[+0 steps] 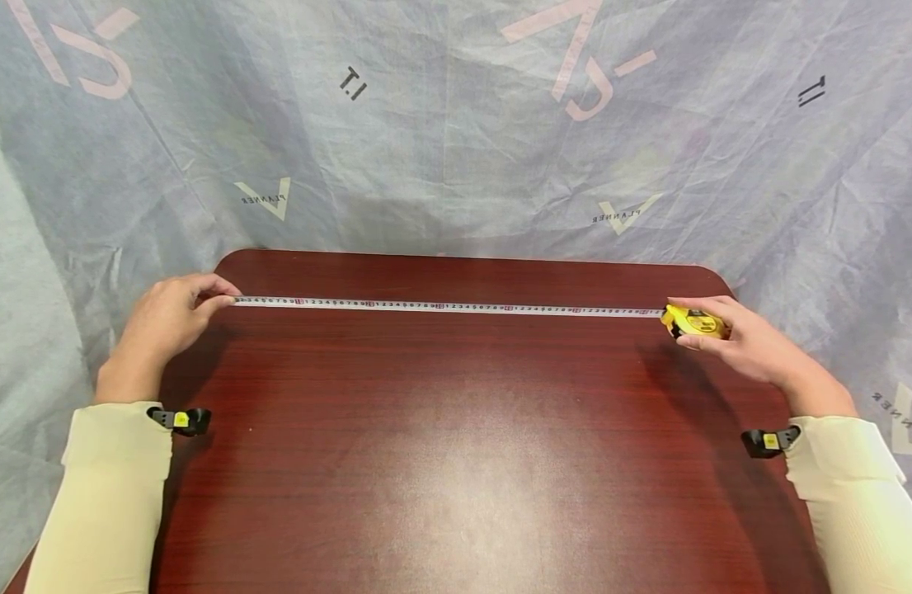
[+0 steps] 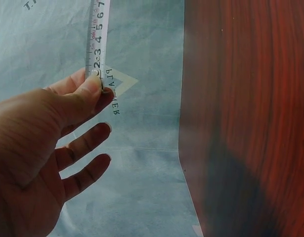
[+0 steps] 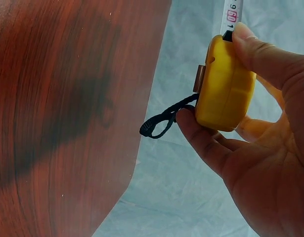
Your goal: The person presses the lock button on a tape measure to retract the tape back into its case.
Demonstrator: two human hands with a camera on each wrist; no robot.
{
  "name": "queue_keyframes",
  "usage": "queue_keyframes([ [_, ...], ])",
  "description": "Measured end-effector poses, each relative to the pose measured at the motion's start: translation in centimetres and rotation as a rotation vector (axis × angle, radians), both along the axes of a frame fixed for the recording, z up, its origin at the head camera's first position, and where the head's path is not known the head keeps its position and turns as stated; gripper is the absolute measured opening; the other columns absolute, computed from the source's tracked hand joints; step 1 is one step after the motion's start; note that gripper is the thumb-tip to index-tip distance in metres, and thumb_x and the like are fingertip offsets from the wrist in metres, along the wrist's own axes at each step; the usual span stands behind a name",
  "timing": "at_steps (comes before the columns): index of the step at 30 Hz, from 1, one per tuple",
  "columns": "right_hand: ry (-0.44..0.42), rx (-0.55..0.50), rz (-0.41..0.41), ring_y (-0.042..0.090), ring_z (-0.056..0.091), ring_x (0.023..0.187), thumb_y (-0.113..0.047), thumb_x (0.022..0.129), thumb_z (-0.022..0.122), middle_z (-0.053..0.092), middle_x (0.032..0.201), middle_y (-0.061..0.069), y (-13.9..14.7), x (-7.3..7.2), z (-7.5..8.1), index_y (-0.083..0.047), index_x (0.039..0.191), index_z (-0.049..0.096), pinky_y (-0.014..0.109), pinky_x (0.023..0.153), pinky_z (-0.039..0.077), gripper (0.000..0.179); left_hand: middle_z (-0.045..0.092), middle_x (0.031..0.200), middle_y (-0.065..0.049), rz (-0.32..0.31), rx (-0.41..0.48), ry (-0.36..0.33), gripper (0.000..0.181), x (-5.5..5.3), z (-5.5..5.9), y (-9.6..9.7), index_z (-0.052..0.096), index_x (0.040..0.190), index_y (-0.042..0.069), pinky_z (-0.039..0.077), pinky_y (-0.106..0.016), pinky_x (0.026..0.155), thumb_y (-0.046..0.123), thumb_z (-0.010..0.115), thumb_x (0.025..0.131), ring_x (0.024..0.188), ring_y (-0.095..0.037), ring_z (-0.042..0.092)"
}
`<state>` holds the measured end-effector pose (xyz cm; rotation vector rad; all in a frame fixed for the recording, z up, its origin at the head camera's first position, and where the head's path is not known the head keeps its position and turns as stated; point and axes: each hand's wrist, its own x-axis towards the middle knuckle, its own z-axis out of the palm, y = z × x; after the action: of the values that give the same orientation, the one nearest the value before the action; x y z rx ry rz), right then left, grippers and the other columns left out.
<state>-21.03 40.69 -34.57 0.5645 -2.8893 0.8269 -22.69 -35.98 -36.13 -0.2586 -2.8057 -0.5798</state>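
Observation:
A tape measure's white blade (image 1: 441,307) stretches straight across the far part of the table, between both hands. At its low-number end, my left hand (image 1: 176,318) pinches the tip between thumb and forefinger; the left wrist view shows the blade (image 2: 98,39) rising from that pinch, other fingers spread apart. My right hand (image 1: 756,338) grips the yellow tape measure case (image 1: 697,323) at the other end. In the right wrist view the thumb lies at the top of the case (image 3: 225,84), close to the blade's mouth, where a red 60 mark shows. A black wrist strap (image 3: 159,126) dangles from the case.
The reddish-brown wooden table (image 1: 426,429) has rounded far corners. A grey cloth (image 1: 441,148) with printed letters hangs behind it and down both sides. Black wrist cameras sit on the left cuff (image 1: 115,437) and right cuff (image 1: 842,445).

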Motion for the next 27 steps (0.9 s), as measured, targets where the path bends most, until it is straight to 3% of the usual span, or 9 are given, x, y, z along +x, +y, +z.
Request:
queue_keyframes([
  [11,-0.001,0.005,-0.003,0.009,0.046,0.105,-0.012,0.092,0.080,0.056,0.133,0.018,-0.3,0.0,0.0,-0.012,0.145,0.060,0.012,0.082,0.032,0.057,0.073,0.108,-0.016,-0.015,0.008,0.004,0.011,0.1,0.0,0.4,0.075,0.108,0.016,0.043,-0.060,0.083,0.023,0.069,0.102,0.099,-0.041,0.063],
  [18,0.022,0.009,0.049,0.012,0.046,0.106,-0.010,0.092,0.080,0.055,0.133,0.022,-0.6,-0.3,-0.1,-0.008,0.146,0.059,0.012,0.082,0.033,0.058,0.073,0.108,-0.015,-0.024,0.009,0.004,0.011,0.0,0.1,0.8,0.076,0.107,0.017,0.043,-0.061,0.083,0.024,0.069,0.102,0.100,-0.041,0.062],
  [27,-0.011,0.016,0.028,0.015,0.046,0.107,-0.014,0.094,0.079,0.053,0.136,0.021,-1.0,-0.2,-0.1,-0.011,0.148,0.057,0.014,0.082,0.033,0.059,0.073,0.104,-0.014,-0.027,0.011,0.007,0.010,0.2,0.3,1.1,0.076,0.106,0.017,0.043,-0.061,0.082,0.023,0.070,0.101,0.099,-0.040,0.061],
])
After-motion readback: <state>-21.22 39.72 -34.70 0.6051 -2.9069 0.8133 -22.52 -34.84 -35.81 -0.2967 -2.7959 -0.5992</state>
